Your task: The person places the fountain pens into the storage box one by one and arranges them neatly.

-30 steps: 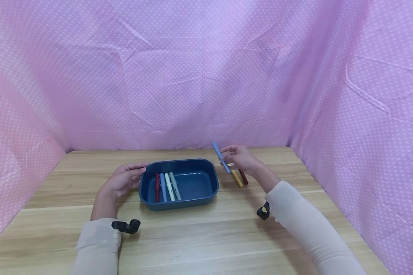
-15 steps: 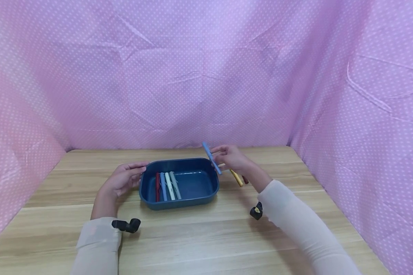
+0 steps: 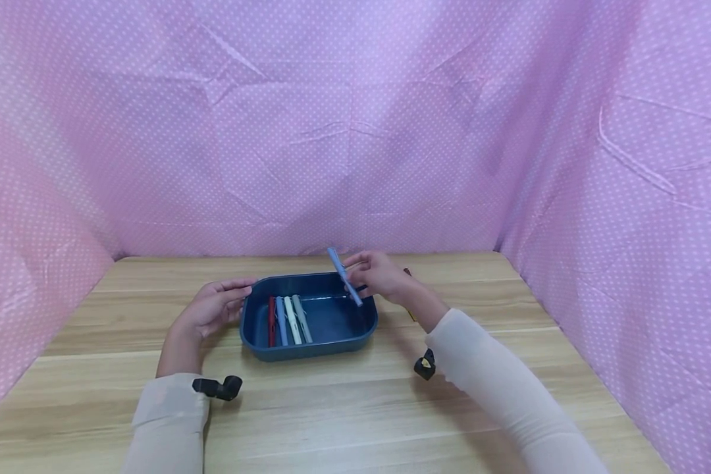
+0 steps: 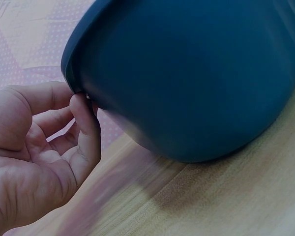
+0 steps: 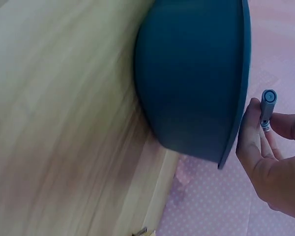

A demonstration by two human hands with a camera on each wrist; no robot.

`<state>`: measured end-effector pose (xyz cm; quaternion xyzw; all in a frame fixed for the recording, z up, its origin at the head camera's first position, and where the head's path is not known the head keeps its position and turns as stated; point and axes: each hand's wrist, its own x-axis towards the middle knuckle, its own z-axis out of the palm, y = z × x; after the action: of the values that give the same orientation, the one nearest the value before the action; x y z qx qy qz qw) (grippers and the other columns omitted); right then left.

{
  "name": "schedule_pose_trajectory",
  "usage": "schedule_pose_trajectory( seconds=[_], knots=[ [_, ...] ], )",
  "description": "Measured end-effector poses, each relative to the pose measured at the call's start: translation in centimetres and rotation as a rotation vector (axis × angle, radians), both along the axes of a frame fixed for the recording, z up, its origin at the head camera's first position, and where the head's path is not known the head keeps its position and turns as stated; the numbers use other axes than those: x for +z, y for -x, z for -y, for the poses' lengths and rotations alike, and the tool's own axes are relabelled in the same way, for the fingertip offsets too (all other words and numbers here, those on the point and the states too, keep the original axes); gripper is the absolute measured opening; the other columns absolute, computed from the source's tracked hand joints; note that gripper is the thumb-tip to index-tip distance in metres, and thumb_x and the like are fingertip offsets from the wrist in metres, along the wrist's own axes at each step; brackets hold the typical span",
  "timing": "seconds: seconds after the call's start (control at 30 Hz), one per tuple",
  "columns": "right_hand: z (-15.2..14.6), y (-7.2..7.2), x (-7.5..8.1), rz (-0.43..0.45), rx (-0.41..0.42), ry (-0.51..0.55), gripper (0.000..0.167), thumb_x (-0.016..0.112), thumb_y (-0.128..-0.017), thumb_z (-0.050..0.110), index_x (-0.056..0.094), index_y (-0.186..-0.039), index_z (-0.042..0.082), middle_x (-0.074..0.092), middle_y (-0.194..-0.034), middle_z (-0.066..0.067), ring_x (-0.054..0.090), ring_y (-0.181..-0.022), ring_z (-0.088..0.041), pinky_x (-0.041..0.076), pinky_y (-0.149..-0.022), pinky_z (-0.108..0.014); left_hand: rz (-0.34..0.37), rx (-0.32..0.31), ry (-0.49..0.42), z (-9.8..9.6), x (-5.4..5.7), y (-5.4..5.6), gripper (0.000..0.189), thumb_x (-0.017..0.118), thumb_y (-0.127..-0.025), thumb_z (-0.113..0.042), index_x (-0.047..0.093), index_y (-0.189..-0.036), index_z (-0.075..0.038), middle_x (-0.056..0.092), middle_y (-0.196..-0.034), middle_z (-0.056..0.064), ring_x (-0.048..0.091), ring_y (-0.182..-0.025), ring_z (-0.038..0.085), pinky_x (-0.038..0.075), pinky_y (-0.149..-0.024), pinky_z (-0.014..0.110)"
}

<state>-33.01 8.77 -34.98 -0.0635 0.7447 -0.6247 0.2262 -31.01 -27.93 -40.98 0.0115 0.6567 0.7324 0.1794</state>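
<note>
My left hand [image 3: 214,309] pinches the rim of a dark blue open box [image 3: 308,353] at its left end; the left wrist view shows the fingertips at the edge of the box wall [image 4: 187,88]. Between thumb and fingers, my right hand [image 3: 380,274] holds a light blue pen [image 3: 344,276], tilted, over the box's right back corner. Its round end faces the right wrist camera [image 5: 269,98]. Inside the box, a red pen [image 3: 271,322], a blue pen [image 3: 281,322], a white pen [image 3: 293,321] and a grey-green pen [image 3: 302,320] lie side by side toward the left.
Beyond the box, on the right, a yellow pen [image 3: 411,316] and a dark red pen [image 3: 407,270] lie mostly hidden behind the right hand and wrist. The wooden table [image 3: 332,415] meets a pink dotted cloth [image 3: 308,164] at the back.
My right hand has carried the light blue pen left, from beside the box to over its right part. The left hand and the box have stayed in place.
</note>
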Motion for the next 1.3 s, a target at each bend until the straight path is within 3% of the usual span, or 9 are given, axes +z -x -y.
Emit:
schedule_pose_trajectory(
  seconds=[0.23,0.5,0.63,0.8,1.0,1.3],
  knots=[
    [1.3,-0.4,-0.8,0.015,0.008,0.008,0.03,0.057,-0.102,-0.004,0.055,-0.132,-0.001,0.065,-0.122,-0.028,0.069,-0.105,-0.038,0.06,-0.083,-0.047,-0.007,-0.006,0.008,0.0,0.0,0.0,0.044,0.06,-0.104,-0.011,0.053,-0.145,0.003,0.073,-0.117,-0.002,0.069,-0.099,0.009,0.057,-0.083,0.026],
    [2.4,-0.9,-1.5,0.017,0.033,-0.013,0.025,0.057,-0.1,-0.006,0.059,-0.125,0.0,0.069,-0.105,-0.016,0.069,-0.103,-0.037,0.061,-0.081,-0.046,-0.009,-0.009,0.008,0.1,0.0,0.1,0.043,0.06,-0.105,-0.012,0.053,-0.145,0.003,0.073,-0.116,-0.003,0.069,-0.1,0.009,0.057,-0.085,0.027],
    [2.8,-1.1,-1.9,0.028,0.054,-0.021,0.026,0.057,-0.1,-0.007,0.058,-0.125,0.0,0.069,-0.106,-0.017,0.068,-0.107,-0.041,0.061,-0.081,-0.047,-0.005,-0.008,0.003,0.1,-0.1,0.1,0.042,0.06,-0.104,-0.011,0.055,-0.144,0.002,0.073,-0.116,-0.003,0.069,-0.099,0.009,0.057,-0.084,0.026],
    [3.1,-1.4,-2.4,0.038,0.087,-0.036,0.027,0.056,-0.099,-0.008,0.058,-0.126,-0.001,0.068,-0.11,-0.022,0.07,-0.103,-0.037,0.061,-0.082,-0.047,-0.007,-0.006,0.007,0.0,-0.2,0.1,0.039,0.059,-0.105,-0.01,0.057,-0.143,-0.001,0.072,-0.118,-0.004,0.069,-0.099,0.009,0.057,-0.084,0.026],
    [3.6,-1.6,-3.1,0.048,0.105,-0.058,0.027,0.057,-0.098,-0.009,0.06,-0.123,0.0,0.07,-0.101,-0.014,0.072,-0.092,-0.026,0.06,-0.083,-0.045,-0.006,0.0,0.007,0.1,-0.2,0.1,0.039,0.06,-0.105,-0.011,0.057,-0.143,-0.001,0.073,-0.117,-0.004,0.069,-0.099,0.009,0.057,-0.084,0.026],
    [4.3,-1.7,-3.9,0.056,0.156,-0.11,0.024,0.06,-0.097,-0.006,0.063,-0.119,0.003,0.074,-0.099,-0.012,0.072,-0.092,-0.024,0.06,-0.083,-0.044,-0.006,0.0,-0.002,0.1,-0.2,-0.1,0.038,0.061,-0.104,-0.012,0.06,-0.141,-0.002,0.073,-0.117,-0.004,0.069,-0.099,0.009,0.057,-0.084,0.026]
  ],
)
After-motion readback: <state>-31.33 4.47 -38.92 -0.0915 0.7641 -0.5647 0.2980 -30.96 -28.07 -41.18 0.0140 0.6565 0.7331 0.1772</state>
